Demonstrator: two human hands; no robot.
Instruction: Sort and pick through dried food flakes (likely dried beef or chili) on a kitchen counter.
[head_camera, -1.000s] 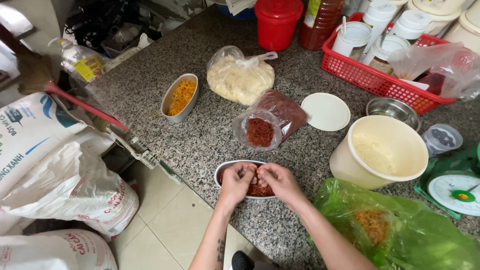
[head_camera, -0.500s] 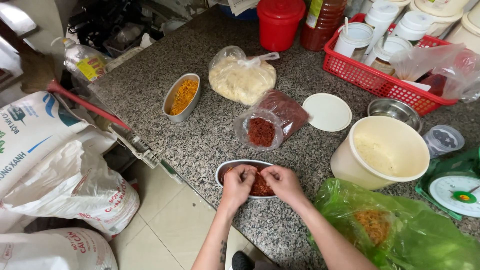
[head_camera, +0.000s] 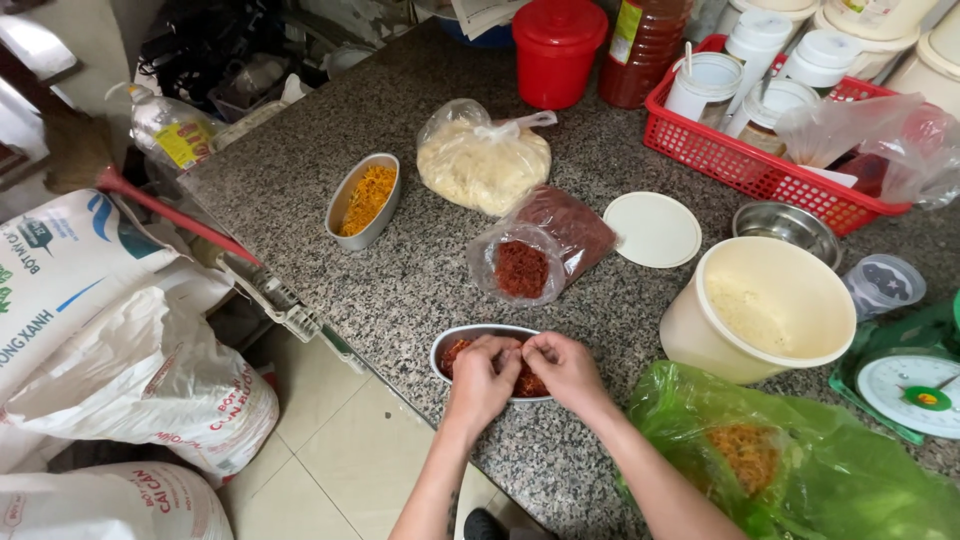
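Under both hands (head_camera: 524, 368), oval tray (head_camera: 452, 346), red shreds (head_camera: 527, 384) touching fingertips

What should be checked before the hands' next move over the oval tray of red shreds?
1. Both hands on the tray: left hand and right hand are in the oval tray. Ok.
2. Tray fully on the granite counter: near the edge, not overhanging. Ok.
3. Open bag of red shreds within reach. Ok.
4. Tray fill level: hidden by hands. Cannot tell.
5. Cream tub uncovered, white lid beside it. Ok.
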